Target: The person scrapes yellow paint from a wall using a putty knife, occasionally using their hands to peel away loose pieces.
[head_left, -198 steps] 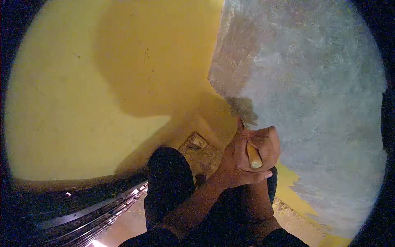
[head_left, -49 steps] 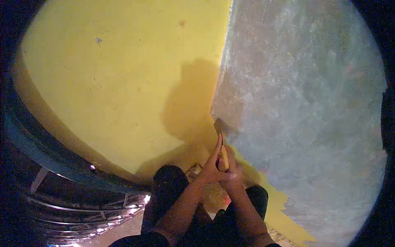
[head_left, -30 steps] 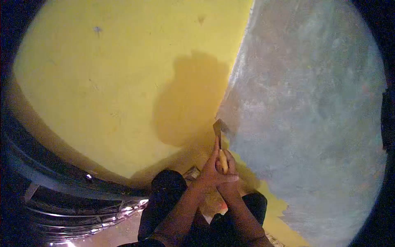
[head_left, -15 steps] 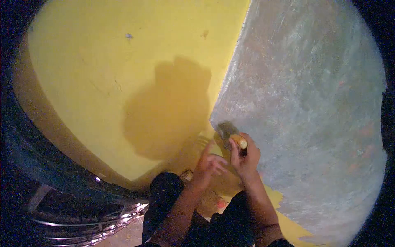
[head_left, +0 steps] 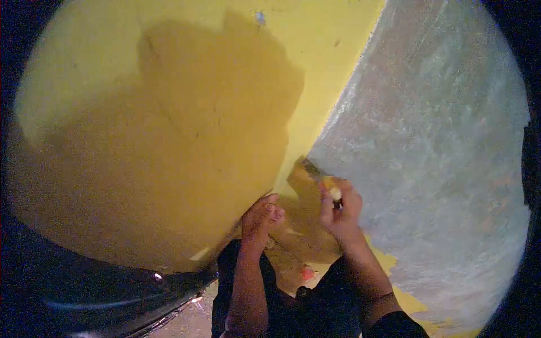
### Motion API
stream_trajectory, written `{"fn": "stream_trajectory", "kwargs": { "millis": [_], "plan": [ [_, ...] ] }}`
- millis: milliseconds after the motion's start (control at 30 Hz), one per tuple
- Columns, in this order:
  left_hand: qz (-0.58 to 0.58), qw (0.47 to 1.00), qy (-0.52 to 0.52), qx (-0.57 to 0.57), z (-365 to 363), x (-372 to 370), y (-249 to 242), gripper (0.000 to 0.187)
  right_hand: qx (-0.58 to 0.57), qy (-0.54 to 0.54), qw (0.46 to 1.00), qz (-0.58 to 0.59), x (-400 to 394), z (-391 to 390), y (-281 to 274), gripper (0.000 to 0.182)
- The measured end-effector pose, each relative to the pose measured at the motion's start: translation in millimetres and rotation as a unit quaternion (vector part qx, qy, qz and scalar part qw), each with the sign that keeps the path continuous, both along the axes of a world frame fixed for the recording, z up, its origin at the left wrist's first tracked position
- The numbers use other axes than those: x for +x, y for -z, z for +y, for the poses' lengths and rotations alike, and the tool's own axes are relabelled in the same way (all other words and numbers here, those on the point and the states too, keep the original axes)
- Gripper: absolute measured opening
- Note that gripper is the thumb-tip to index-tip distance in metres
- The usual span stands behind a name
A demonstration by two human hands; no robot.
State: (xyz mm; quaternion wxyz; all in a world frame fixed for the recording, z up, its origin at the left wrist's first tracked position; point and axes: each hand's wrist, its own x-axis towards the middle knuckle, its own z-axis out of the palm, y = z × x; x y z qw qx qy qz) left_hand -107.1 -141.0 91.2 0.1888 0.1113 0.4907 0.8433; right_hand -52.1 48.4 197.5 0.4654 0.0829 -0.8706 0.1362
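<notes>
My right hand (head_left: pixel 345 211) grips a short tool with a pale yellowish handle (head_left: pixel 335 190). The tool's dark, flat end (head_left: pixel 310 167) meets the border between a yellow surface (head_left: pixel 321 67) and a mottled grey area (head_left: pixel 428 129). Blur keeps me from telling whether it is a scraper or a brush. To its left, my left hand (head_left: pixel 262 218) is closed beside the yellow surface, its fingers curled in. Whatever those fingers may hold is hidden. A whitish, rough line (head_left: pixel 342 106) runs along the border up from the tool.
Below the hands are my dark-clothed legs (head_left: pixel 321 301). A small red thing (head_left: pixel 307 272) lies between them. At the lower left curves a dark, shiny object (head_left: pixel 124 293). The grey area ends in a ragged edge at lower right, with yellow showing beside it.
My left hand has moved slightly left, and its spread fingers are now curled. The tool has shifted a little up along the border. My view has turned, and the shadow has grown larger.
</notes>
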Motion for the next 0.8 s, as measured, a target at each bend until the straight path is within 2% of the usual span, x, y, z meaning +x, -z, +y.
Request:
{"fn": "stream_trajectory", "kwargs": {
  "millis": [33,67,100,167,200,267,300,367,400,467,633,700,767,800],
  "plan": [
    [-0.005,1.0,-0.006,-0.013,0.5,1.5,0.3,0.053,-0.053,-0.026,0.998,0.032,-2.3,2.3,0.1,0.022],
    [-0.008,1.0,-0.004,-0.015,0.7,3.0,0.5,0.053,-0.062,-0.003,0.997,-0.044,-5.2,6.9,3.3,0.024],
    [0.001,1.0,-0.004,-0.003,1.6,3.3,0.4,0.053,-0.064,0.002,0.997,-0.047,-1.9,9.6,9.0,0.024],
    [0.016,1.0,-0.002,0.009,1.2,1.9,-0.2,0.052,-0.003,0.025,0.989,-0.147,-0.3,6.8,11.9,0.025],
    [0.021,1.0,-0.007,0.013,1.1,2.0,0.7,0.052,-0.002,0.026,0.989,-0.145,6.4,4.0,10.9,0.025],
    [0.023,0.999,-0.013,0.019,2.3,2.2,-0.5,0.052,0.105,0.042,0.99,-0.085,27.0,-13.4,-8.5,0.025],
    [0.01,1.0,-0.008,0.011,2.1,2.0,-2.4,0.051,0.107,0.044,0.99,-0.085,21.2,-12.6,-4.6,0.025],
    [-0.002,1.0,0.002,0.0,1.3,1.9,-2.5,0.049,0.011,0.024,0.999,-0.043,4.0,-7.7,12.5,0.022],
    [0.01,1.0,0.002,-0.002,1.2,0.6,-1.2,0.049,0.009,0.027,0.999,-0.041,0.3,-4.4,16.6,0.022],
    [0.026,1.0,0.004,-0.006,-1.7,0.1,-1.7,0.048,-0.072,0.027,0.992,-0.1,-5.6,-3.7,19.7,0.021],
    [-0.003,1.0,-0.008,-0.026,-2.1,4.8,-9.5,0.047,-0.038,0.036,0.997,-0.065,9.8,-13.2,10.0,0.018],
    [-0.015,1.0,-0.002,-0.015,3.0,1.3,1.6,0.046,-0.04,0.054,0.996,-0.054,7.1,-8.4,13.5,0.018],
    [-0.023,1.0,0.003,-0.005,4.8,1.7,2.1,0.046,-0.184,-0.011,0.969,-0.164,-15.1,12.2,29.4,0.021],
    [-0.001,1.0,-0.007,-0.006,3.7,2.9,0.5,0.047,-0.186,-0.009,0.969,-0.162,-14.5,19.5,39.7,0.021]
  ]
}}
